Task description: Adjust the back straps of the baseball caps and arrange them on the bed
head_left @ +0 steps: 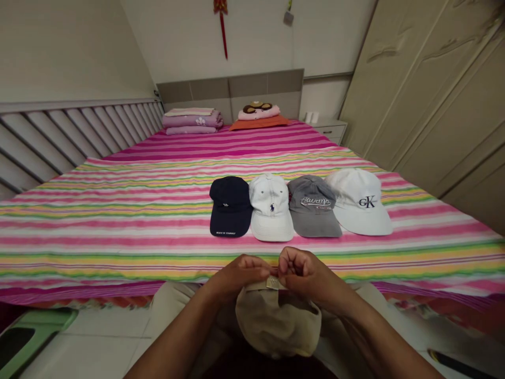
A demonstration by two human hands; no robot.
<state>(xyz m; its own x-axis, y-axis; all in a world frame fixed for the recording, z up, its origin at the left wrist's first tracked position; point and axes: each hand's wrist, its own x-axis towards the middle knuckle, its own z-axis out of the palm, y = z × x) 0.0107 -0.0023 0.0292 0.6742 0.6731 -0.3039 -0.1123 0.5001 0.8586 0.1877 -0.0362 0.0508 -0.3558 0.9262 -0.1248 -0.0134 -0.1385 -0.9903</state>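
Both hands hold a beige cap [276, 323] low in front of me, over my lap. My left hand [236, 276] and my right hand [305, 273] are closed in pinches on the cap's back strap and its small metal buckle [273, 282]. On the striped bed [118, 221] just beyond lie several caps in a row: a navy cap [230, 206], a white cap [271, 207], a grey cap [313, 206] and a white cap with black letters [361, 201].
Folded pink blankets [192, 120] and a pillow stack [258, 116] sit at the headboard. A wardrobe [434, 89] stands on the right, a slatted rail [59, 137] on the left. A green object [23, 342] lies on the floor at lower left.
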